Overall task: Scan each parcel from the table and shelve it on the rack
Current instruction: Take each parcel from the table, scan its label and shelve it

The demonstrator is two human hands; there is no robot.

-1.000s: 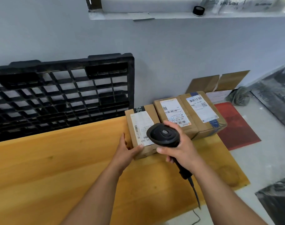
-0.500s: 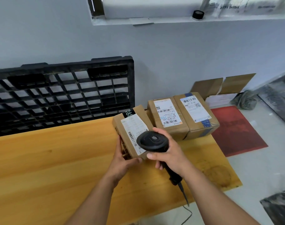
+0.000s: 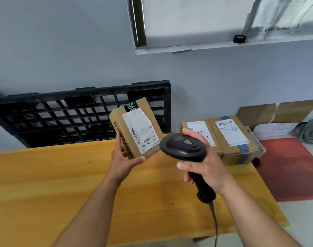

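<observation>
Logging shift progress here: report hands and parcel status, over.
Left hand grips small parcel above table, label up. Right hand grips scanner, head just right of label. Two more parcels on table; nothing between scanner and label.

A grey wall (image 3: 63, 41) is seen behind a yellow wooden table (image 3: 45, 184), and a black plastic pallet (image 3: 45, 118) is leaned upright against this wall. Higher up, a window (image 3: 187, 18) is set above a pale ledge (image 3: 214, 47), on which a small black cap (image 3: 239, 39) is placed. At the right, a red mat (image 3: 291, 166) is laid on the light floor (image 3: 305, 218).
</observation>
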